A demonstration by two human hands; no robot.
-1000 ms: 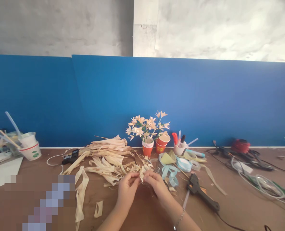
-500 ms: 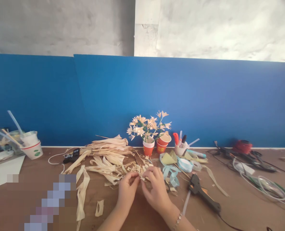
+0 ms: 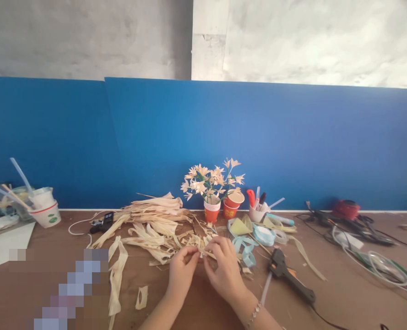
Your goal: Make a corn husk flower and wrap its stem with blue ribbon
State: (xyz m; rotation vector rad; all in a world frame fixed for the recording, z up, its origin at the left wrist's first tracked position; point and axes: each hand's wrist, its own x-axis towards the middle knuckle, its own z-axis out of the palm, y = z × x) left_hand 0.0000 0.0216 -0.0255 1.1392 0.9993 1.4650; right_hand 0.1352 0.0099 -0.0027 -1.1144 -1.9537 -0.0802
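Observation:
Both hands meet at the front edge of a heap of dried corn husks [image 3: 155, 229]. My left hand [image 3: 182, 272] has its thumb and forefinger pinched on a small pale piece [image 3: 202, 253] that looks like husk. My right hand [image 3: 224, 270] is closed at the other side of that piece, its fingers bent over it and partly hiding it. Just beyond, artificial cream flowers [image 3: 210, 178] on green stems stand in stacked red paper cups [image 3: 212, 211]. A loose husk scrap [image 3: 142, 298] lies left of my left forearm.
A black glue gun [image 3: 290, 277] with a cord lies to the right. Light blue ribbon [image 3: 246, 247] and a cup of pens [image 3: 257, 213] are behind it. Cables [image 3: 378, 270] spread at far right. A white cup [image 3: 47, 214] stands at far left; a blue partition [image 3: 224, 123] closes the back.
The right hand's fingers have shifted very slightly around the small piece. Otherwise the hands and the things on the table stay in place.

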